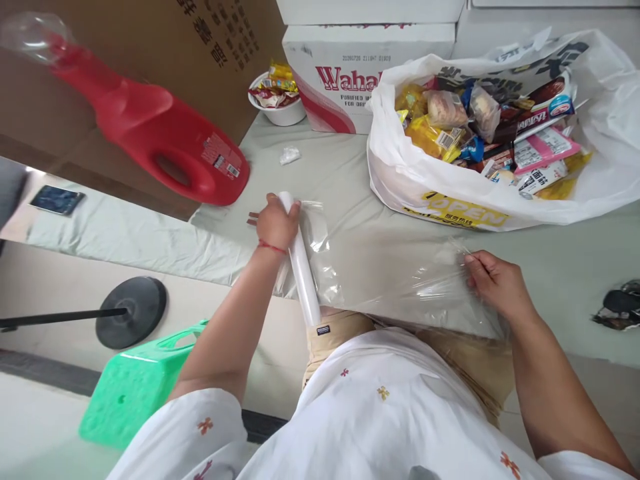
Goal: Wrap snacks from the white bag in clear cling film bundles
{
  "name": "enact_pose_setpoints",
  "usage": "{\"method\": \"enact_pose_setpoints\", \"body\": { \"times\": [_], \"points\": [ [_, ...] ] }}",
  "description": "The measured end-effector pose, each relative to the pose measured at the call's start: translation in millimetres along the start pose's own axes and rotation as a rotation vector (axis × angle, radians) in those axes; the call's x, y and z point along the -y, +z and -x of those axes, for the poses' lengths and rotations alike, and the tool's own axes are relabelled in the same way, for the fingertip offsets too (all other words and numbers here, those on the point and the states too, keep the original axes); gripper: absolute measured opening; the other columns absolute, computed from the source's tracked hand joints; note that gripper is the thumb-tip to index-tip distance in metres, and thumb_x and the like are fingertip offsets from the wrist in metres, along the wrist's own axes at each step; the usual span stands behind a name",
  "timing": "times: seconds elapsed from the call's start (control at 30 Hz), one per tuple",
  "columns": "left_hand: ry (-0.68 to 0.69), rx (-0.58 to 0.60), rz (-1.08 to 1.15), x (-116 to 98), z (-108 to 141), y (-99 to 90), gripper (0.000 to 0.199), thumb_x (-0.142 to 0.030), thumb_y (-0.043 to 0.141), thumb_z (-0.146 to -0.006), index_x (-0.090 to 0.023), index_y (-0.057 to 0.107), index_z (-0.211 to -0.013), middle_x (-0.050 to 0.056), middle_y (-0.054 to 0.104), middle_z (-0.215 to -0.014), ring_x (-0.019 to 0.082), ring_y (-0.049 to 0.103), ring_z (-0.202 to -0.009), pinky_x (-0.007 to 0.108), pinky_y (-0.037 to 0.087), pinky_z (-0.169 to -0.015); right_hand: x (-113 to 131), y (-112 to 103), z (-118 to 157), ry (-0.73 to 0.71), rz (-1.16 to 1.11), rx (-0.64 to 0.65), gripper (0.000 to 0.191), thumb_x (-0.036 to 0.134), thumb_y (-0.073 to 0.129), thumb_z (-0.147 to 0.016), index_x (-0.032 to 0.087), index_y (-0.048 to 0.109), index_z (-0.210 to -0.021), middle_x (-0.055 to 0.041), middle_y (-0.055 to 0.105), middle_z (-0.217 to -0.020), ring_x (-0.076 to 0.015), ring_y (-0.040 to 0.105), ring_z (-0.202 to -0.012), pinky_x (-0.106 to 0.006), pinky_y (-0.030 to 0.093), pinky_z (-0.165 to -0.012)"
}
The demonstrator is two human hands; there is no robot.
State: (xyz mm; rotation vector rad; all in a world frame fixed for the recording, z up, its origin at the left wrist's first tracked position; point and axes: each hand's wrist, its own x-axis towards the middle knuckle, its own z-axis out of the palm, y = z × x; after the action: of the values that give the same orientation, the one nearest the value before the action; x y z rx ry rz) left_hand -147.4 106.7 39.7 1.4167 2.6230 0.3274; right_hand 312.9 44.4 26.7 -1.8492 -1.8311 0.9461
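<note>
My left hand is closed around the upper end of a white roll of cling film, which slants down toward my lap. A sheet of clear film stretches from the roll to the right across the table edge. At its far end my right hand pinches the film's corner between thumb and fingers. Part of the sheet hangs over my trousers, and its lower edge is hard to make out.
Beyond my right hand stands a white plastic bag full of packaged snacks. A white bowl of wrappers sits by a water carton. A red bottle is at left, near a crumpled scrap. A green stool stands on the floor.
</note>
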Motion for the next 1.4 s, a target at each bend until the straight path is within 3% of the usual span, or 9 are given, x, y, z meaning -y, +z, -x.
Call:
{"method": "enact_pose_setpoints", "body": {
  "times": [0.37, 0.5, 0.6, 0.7, 0.8, 0.9, 1.03, 1.23, 1.4],
  "points": [
    [0.0, 0.009, 0.04, 6.7, -38.5, 6.1, 0.061, -0.053, 0.063, -0.086, -0.013, 0.058, -0.133, 0.029, 0.068, -0.119, 0.048, 0.062, -0.118, 0.061, 0.048, -0.099, -29.6, -25.3, 12.7, 0.023, 0.148, -0.128, 0.04, 0.061, 0.048, -0.098, 0.027, 0.064, -0.088, -0.0053, 0.067, -0.065, -0.0249, 0.061, -0.06, -0.039, 0.047, -0.066],
    [0.13, -0.129, -0.042, -3.0, -23.2, -13.3, 0.063, -0.051, 0.066, -0.087, -0.007, 0.059, -0.131, 0.032, 0.052, -0.143, 0.051, 0.045, -0.137, 0.064, 0.043, -0.108, -13.9, -21.8, -7.4, -0.199, 0.225, -0.095, 0.038, 0.056, 0.045, -0.1, 0.026, 0.067, -0.094, -0.0056, 0.069, -0.071, -0.0227, 0.06, -0.063, -0.036, 0.044, -0.068],
    [0.33, -0.219, 0.12, -23.7, 13.2, -27.9, 0.045, -0.044, 0.06, -0.093, -0.013, 0.061, -0.126, 0.024, 0.055, -0.139, 0.043, 0.045, -0.137, 0.06, 0.037, -0.117, 3.6, -14.5, -31.0, -0.357, 0.267, -0.023, 0.04, 0.053, 0.041, -0.101, 0.025, 0.069, -0.093, -0.007, 0.072, -0.079, -0.0229, 0.062, -0.07, -0.034, 0.043, -0.07],
    [0.552, 0.056, 0.454, -59.7, 64.0, -23.7, 0.031, -0.046, 0.052, -0.099, -0.019, 0.067, -0.105, 0.013, 0.067, -0.112, 0.03, 0.062, -0.114, 0.047, 0.048, -0.106, 18.5, -6.7, -47.0, -0.45, 0.256, 0.057, 0.041, 0.051, 0.04, -0.102, 0.024, 0.069, -0.092, -0.007, 0.072, -0.083, -0.0225, 0.063, -0.074, -0.032, 0.043, -0.071],
    [0.662, 0.449, 0.776, -103.3, 108.1, 4.3, 0.048, -0.056, 0.07, -0.086, -0.02, 0.063, -0.118, 0.012, 0.066, -0.121, 0.026, 0.063, -0.114, 0.038, 0.052, -0.096, 30.4, -4.0, -48.7, -0.494, 0.184, 0.114, 0.04, 0.051, 0.041, -0.103, 0.023, 0.068, -0.093, -0.0063, 0.072, -0.082, -0.021, 0.061, -0.073, -0.031, 0.043, -0.071],
    [0.5, 0.778, 0.997, -138.6, 134.3, 39.6, 0.076, -0.052, 0.089, -0.066, -0.019, 0.058, -0.128, 0.015, 0.064, -0.126, 0.026, 0.063, -0.117, 0.039, 0.05, -0.099, 36.6, -9.6, -42.2, -0.479, 0.08, 0.105, 0.041, 0.053, 0.042, -0.103, 0.023, 0.067, -0.092, -0.004, 0.069, -0.075, -0.0194, 0.06, -0.068, -0.031, 0.043, -0.07],
    [0.383, 0.944, 1.117, -158.0, 148.6, 62.9, 0.048, -0.057, 0.081, -0.073, -0.018, 0.064, -0.095, 0.006, 0.068, -0.095, 0.018, 0.062, -0.088, 0.034, 0.051, -0.084, 32.2, -19.0, -35.9, -0.413, -0.038, 0.061, 0.043, 0.059, 0.046, -0.102, 0.023, 0.067, -0.092, -0.0015, 0.067, -0.069, -0.0176, 0.057, -0.064, -0.03, 0.043, -0.068],
    [0.266, 0.891, 1.173, -150.3, 147.5, 52.4, 0.036, -0.053, 0.071, -0.085, -0.021, 0.055, -0.083, -0.002, 0.06, -0.07, 0.012, 0.055, -0.061, 0.025, 0.041, -0.056, 13.0, -23.9, -41.6, -0.264, -0.246, 0.198, 0.049, 0.067, 0.064, -0.089, 0.02, 0.069, -0.102, 0.0016, 0.063, -0.071, -0.0142, 0.052, -0.062, -0.028, 0.039, -0.06],
    [0.282, 0.542, 1.021, -123.0, 136.2, 46.3, 0.029, -0.049, 0.057, -0.096, -0.024, 0.049, -0.083, -0.006, 0.045, -0.057, 0.012, 0.042, -0.049, 0.026, 0.035, -0.051, -17.9, -51.7, -46.1, -0.15, -0.195, 0.552, 0.06, 0.064, 0.084, -0.067, 0.019, 0.074, -0.107, 0.0026, 0.065, -0.073, -0.0135, 0.054, -0.065, -0.027, 0.042, -0.063]
  ]
}}
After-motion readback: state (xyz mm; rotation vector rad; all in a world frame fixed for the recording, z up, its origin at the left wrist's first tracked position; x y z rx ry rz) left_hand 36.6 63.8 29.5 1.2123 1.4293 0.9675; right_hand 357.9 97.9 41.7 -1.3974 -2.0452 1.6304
